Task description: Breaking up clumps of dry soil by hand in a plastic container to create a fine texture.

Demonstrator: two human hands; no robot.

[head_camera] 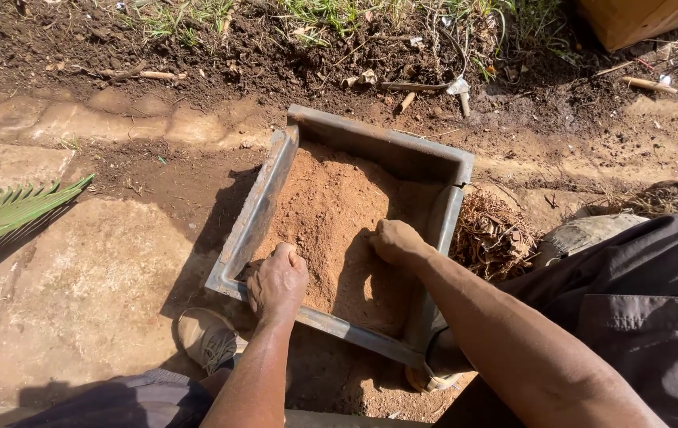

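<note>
A square grey metal mould frame (pixel 253 214) lies on the ground, filled with reddish-brown soil (pixel 331 210). My left hand (pixel 277 281) is curled into a fist and presses on the soil at the frame's near-left corner. My right hand (pixel 396 242) is also closed and pushes into the soil near the frame's right wall. Neither hand holds a tool. Shadows from my arms fall across the soil's near part.
A heap of dry roots and fibres (pixel 494 236) sits just right of the frame. My shoes (pixel 206 337) rest below its near edge. A green palm leaf (pixel 6 214) enters from the left. Dark earth, grass and sticks (pixel 157 75) lie beyond; a wooden box corner (pixel 640 20) shows top right.
</note>
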